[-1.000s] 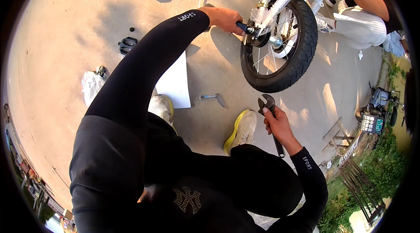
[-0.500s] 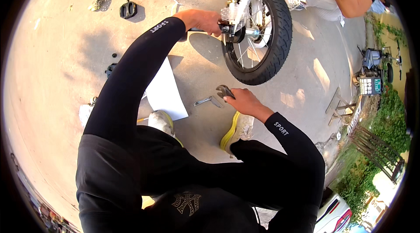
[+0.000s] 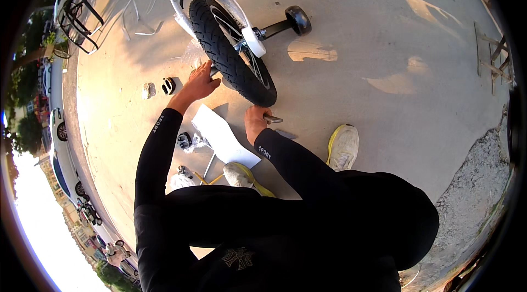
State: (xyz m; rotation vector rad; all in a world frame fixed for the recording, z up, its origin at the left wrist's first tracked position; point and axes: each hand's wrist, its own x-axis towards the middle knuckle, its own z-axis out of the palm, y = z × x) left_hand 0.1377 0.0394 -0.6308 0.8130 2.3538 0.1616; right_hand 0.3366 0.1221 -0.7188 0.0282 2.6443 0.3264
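Note:
A small white bicycle's wheel with a black knobbly tire (image 3: 228,53) stands in front of me. My left hand (image 3: 198,84) is closed at the tire's left side. A dark piece shows between its thumb and fingers, but the tire and hand hide most of it. Just below the tire, my right hand (image 3: 256,122) grips a metal wrench (image 3: 273,118); one end sticks out to the right. A black training wheel (image 3: 298,20) juts out on the bicycle's right, joined by a dark arm (image 3: 274,30) near the axle.
White paper (image 3: 222,135) lies between my hands and my left shoe (image 3: 240,174). Black pedals (image 3: 168,85) (image 3: 184,140) rest on the ground to the left. My right shoe (image 3: 344,146) is nearby. At far left stand a black metal rack (image 3: 82,9) and parked cars (image 3: 61,155).
The view has swung, so the bicycle appears farther left and at another angle. My right hand has brought the wrench close beneath the tire. My left hand remains beside the wheel.

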